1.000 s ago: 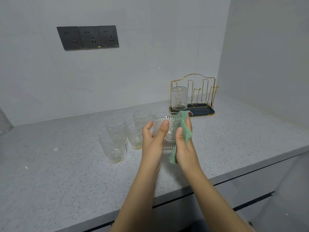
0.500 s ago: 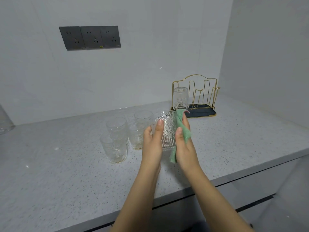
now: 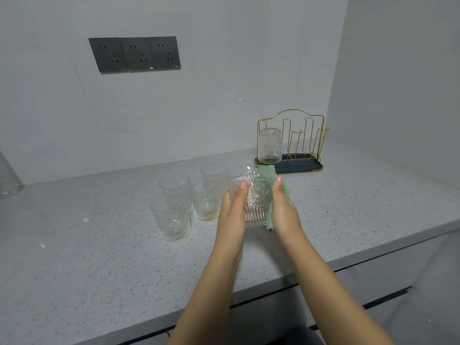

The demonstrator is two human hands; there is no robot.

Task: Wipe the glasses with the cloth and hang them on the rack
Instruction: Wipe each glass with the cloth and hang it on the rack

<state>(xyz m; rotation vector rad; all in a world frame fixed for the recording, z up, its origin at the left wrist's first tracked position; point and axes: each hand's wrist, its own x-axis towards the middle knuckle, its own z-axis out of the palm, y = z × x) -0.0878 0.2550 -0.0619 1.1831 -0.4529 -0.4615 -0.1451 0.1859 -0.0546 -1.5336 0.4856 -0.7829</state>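
A socket panel with three outlets sits on the wall; its small mark is too tiny to read. On the counter four glasses stand clustered, just left of the left hand, which grips the held glass above the counter. The right hand presses the green cloth against that glass's right side, and behind stands the rack with one glass upside down on its left peg.
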